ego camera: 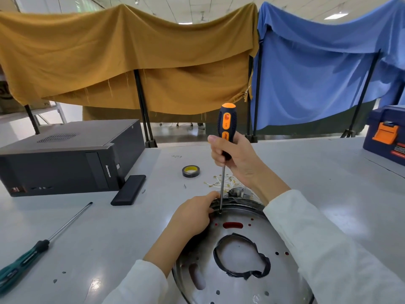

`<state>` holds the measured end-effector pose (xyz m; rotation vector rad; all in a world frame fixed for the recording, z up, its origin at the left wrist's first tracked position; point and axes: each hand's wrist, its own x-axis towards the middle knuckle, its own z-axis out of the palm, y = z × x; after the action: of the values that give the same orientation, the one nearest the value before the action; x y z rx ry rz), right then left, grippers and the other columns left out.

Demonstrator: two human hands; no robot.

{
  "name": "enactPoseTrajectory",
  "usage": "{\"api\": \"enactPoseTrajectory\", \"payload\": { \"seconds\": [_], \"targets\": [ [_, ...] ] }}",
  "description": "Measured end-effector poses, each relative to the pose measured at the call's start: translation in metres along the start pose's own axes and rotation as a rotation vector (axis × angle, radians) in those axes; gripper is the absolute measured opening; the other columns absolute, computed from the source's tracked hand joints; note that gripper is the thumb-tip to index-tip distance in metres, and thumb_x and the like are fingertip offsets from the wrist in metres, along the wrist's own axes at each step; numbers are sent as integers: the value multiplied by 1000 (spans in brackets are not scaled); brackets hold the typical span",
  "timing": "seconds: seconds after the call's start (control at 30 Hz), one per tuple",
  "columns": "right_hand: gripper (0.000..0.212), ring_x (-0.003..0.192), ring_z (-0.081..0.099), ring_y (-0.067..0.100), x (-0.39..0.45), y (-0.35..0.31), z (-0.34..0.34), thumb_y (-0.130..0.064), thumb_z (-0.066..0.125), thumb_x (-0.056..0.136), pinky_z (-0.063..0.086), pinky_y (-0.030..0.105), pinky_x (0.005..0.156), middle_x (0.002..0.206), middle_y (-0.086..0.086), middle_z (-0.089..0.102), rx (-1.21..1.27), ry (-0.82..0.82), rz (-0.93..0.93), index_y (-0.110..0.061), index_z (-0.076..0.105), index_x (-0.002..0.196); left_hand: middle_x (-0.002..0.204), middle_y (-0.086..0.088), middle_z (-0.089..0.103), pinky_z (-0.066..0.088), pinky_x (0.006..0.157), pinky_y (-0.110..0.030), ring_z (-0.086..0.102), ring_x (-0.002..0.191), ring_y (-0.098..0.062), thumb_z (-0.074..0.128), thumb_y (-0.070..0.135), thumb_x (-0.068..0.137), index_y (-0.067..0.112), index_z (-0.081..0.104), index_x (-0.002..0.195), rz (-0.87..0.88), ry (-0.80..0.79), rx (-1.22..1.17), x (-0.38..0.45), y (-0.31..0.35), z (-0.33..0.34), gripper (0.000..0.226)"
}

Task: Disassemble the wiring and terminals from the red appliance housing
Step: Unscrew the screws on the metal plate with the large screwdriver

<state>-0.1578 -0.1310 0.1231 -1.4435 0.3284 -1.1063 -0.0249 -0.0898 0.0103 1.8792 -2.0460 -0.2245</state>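
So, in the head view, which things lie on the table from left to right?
Green-handled screwdriver → black computer case → flat black box → roll of tape → orange-and-black screwdriver held upright by the right hand → blue toolbox.

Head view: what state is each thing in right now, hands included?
Right hand: grips orange-black screwdriver, upright, tip at plate rim.
Left hand: holds metal plate edge.
Green screwdriver: lying flat, untouched.
Tape roll: flat on table.
Toolbox: closed.
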Motion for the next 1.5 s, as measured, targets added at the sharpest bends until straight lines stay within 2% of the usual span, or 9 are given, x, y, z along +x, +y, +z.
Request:
{"api": "enactPoseTrajectory", "payload": {
  "seconds": [0.1, 0.23, 0.53, 0.7, 0.83, 0.97, 1.17, 1.3, 1.5],
  "targets": [
    [21, 61, 57, 12, -4, 2, 1, -20, 68, 87, 51, 26, 63, 74, 0, 60, -215, 185, -71, -15, 48, 92, 115, -1, 64, 40, 71, -28, 58, 101, -23, 44, 7, 90, 43, 38, 122, 6, 5, 0, 1, -1, 0, 48],
    [11, 61, 51, 11, -6, 4, 13, -26, 56, 95, 49, 29, 62, 74, 2, 52, -346, 304, -133, -20, 48, 93, 117, 0, 64, 38, 72, -27, 58, 103, -21, 46, 9, 90, 43, 39, 125, 17, 5, -12, 1, -1, -1, 50],
    [30, 35, 30, 6, 1, 3, 33, -2, 59, 90, 28, 16, 36, 45, -9, 36, -168, 157, -104, -14, 41, 69, 119, -2, 63, 43, 73, -31, 58, 103, -25, 44, 8, 91, 42, 37, 130, 22, 2, 6, 2, -1, 1, 52],
    [27, 47, 42, 7, -1, 7, 30, -6, 62, 89, 38, 18, 44, 70, 2, 45, -223, 140, -113, -14, 38, 95, 119, -2, 63, 44, 74, -32, 58, 103, -25, 44, 9, 91, 42, 36, 130, 15, 1, 17, 2, -2, 2, 52],
    [23, 70, 56, 15, -4, 13, 21, -14, 67, 87, 51, 24, 56, 87, 8, 55, -263, 296, -185, -15, 45, 93, 117, -1, 64, 37, 70, -27, 58, 101, -22, 44, 8, 91, 44, 36, 128, 7, 13, 21, 4, -3, 3, 53],
    [8, 64, 54, 14, -9, 18, 11, -17, 56, 95, 47, 25, 53, 79, 5, 61, -91, 251, -196, -13, 55, 102, 116, 1, 64, 36, 70, -26, 58, 101, -20, 45, 8, 90, 47, 35, 127, 1, 16, 23, 3, -3, 3, 54],
    [30, 57, 40, 8, -8, 21, 10, -36, 50, 91, 32, 20, 50, 66, -5, 49, 64, 120, -128, -11, 48, 109, 115, 1, 65, 36, 67, -26, 58, 98, -19, 46, 9, 89, 48, 35, 124, 3, 14, 6, 3, -3, 2, 53],
    [41, 54, 41, 9, -6, 20, 9, -36, 70, 77, 37, 20, 50, 71, -1, 47, 8, 173, -128, -15, 44, 102, 115, 1, 64, 36, 68, -26, 58, 99, -19, 45, 9, 89, 46, 37, 124, 4, 14, 8, 3, -3, 3, 52],
    [32, 65, 51, 13, -8, 22, 5, -35, 51, 87, 42, 24, 59, 73, 2, 57, 77, 153, -134, -8, 57, 105, 116, 1, 64, 36, 68, -26, 58, 100, -19, 44, 8, 89, 49, 34, 124, 1, 18, 14, 3, -3, 3, 55]
  ]
}}
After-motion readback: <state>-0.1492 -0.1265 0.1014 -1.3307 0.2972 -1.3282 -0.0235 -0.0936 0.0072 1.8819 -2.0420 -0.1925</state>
